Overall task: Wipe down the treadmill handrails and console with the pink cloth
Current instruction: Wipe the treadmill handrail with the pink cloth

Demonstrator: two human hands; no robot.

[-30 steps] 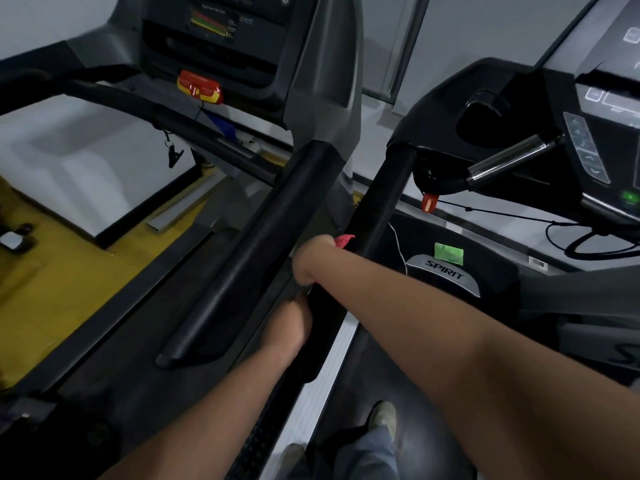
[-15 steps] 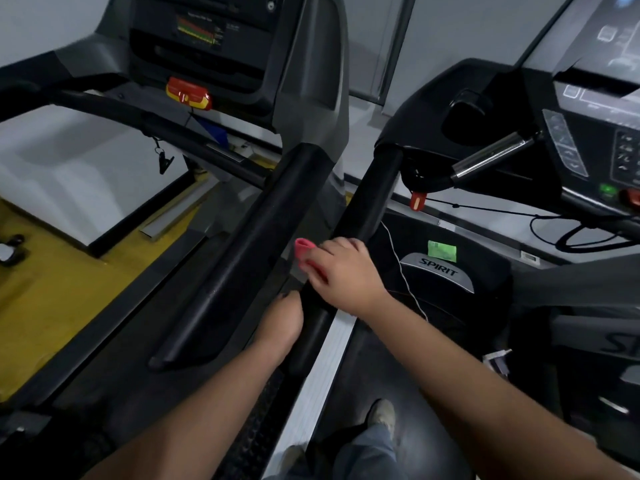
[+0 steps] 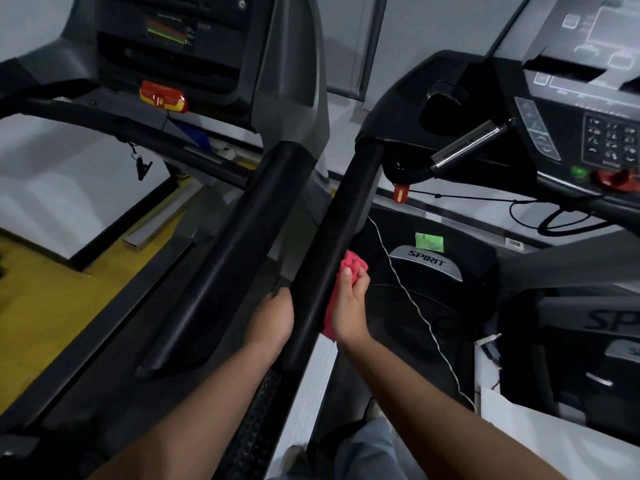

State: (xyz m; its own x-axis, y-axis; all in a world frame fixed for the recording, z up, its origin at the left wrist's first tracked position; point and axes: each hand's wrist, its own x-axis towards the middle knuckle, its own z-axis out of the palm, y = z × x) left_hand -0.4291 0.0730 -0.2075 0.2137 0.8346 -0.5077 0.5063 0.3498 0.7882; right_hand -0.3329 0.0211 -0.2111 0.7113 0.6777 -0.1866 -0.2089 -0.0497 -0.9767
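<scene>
Dim indoor light, cool grey cast. Wide-angle bending stretched edges, worst at 3 and 9 o'clock. Soft glare sat on the chrome cylindrical grip bar (image 3: 467,143) at 2 o'clock. Black padded handrail (image 3: 332,258) lost detail in shadow. Slight overall softness.

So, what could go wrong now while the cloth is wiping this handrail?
The thin white cord hangs just beside the right hand; a wide stroke with the pink cloth might snag it. Higher up the handrail, the red safety clip and its black cord could perhaps be caught and pulled loose.
</scene>
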